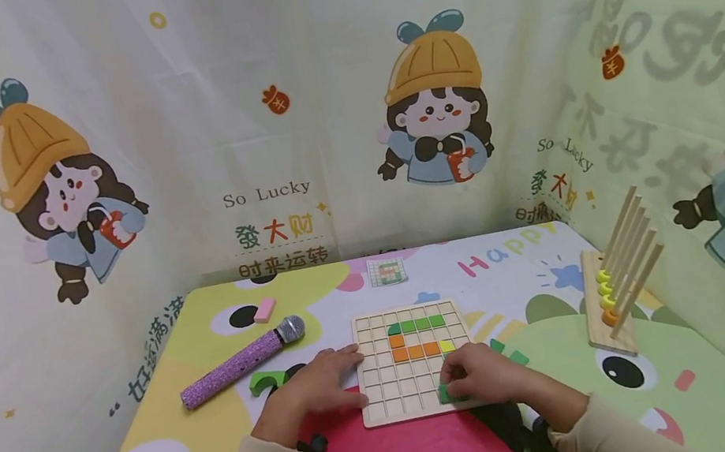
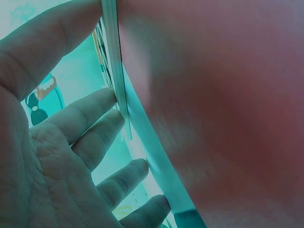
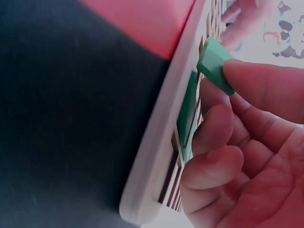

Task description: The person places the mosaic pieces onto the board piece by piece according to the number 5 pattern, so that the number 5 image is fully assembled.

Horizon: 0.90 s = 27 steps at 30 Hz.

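Observation:
A wooden grid board (image 1: 386,407) lies in front of me. In its cells sit several green tiles (image 1: 422,323), several orange tiles (image 1: 415,351) and a yellow tile (image 1: 446,345). My left hand (image 1: 322,383) touches the board's left edge with thumb and fingers spread; in the left wrist view those fingers (image 2: 90,111) are nearly straight against the rim. Over the board's lower right, my right hand (image 1: 481,372) pinches a green tile (image 3: 216,64) between thumb and forefinger, tilted above the grid. Another green tile (image 3: 188,114) lies at the board's near edge, partly behind the curled fingers.
Loose green pieces (image 1: 517,357) lie right of the board. A small pattern card (image 1: 387,272) is behind it. To the left are a purple glitter microphone (image 1: 235,367), a green arch block (image 1: 265,381) and a pink block (image 1: 265,310). A wooden peg stand (image 1: 596,315) with yellow and orange rings stands right.

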Available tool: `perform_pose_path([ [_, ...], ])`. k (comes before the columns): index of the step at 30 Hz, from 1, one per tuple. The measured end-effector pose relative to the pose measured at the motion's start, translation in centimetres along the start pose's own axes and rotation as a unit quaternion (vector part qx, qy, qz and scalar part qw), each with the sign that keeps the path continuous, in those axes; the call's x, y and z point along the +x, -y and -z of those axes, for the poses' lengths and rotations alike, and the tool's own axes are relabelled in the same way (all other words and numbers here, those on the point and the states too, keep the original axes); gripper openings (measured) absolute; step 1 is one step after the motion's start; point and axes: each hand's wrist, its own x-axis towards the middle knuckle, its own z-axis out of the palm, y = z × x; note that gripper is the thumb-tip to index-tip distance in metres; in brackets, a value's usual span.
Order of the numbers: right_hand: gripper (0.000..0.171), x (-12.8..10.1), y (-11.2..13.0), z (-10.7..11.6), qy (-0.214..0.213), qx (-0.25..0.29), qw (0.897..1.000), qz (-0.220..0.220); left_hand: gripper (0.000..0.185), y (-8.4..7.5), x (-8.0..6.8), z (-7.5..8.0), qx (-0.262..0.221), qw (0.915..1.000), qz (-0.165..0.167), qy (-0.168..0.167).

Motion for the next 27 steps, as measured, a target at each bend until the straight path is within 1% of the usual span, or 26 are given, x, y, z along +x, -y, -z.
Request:
perform_pose_path([
  [4, 0.011, 0.0, 0.4, -0.5, -0.004, -0.033, 0.999, -0.01, 0.076, 0.0, -0.1, -0.1, -0.006, 1.0, -0.004, -0.001],
  [7, 0.012, -0.1, 0.5, -0.6, -0.009, -0.048, 0.999, -0.014, 0.076, 0.0, -0.1, -0.2, -0.006, 1.0, -0.004, -0.001],
  [16, 0.011, 0.0, 0.6, -0.8, -0.018, -0.075, 0.997, -0.003, 0.077, 0.0, -0.1, -0.1, -0.007, 1.0, 0.005, 0.002],
  [24, 0.013, -0.1, 0.9, -1.5, -0.057, -0.117, 0.992, 0.002, 0.076, 0.0, 0.0, -0.1, -0.013, 0.9998, 0.012, 0.002],
  [27, 0.011, -0.1, 0.9, -1.8, -0.063, -0.125, 0.99, -0.004, 0.077, 0.0, 0.0, -0.1, -0.012, 0.9999, 0.012, 0.002],
])
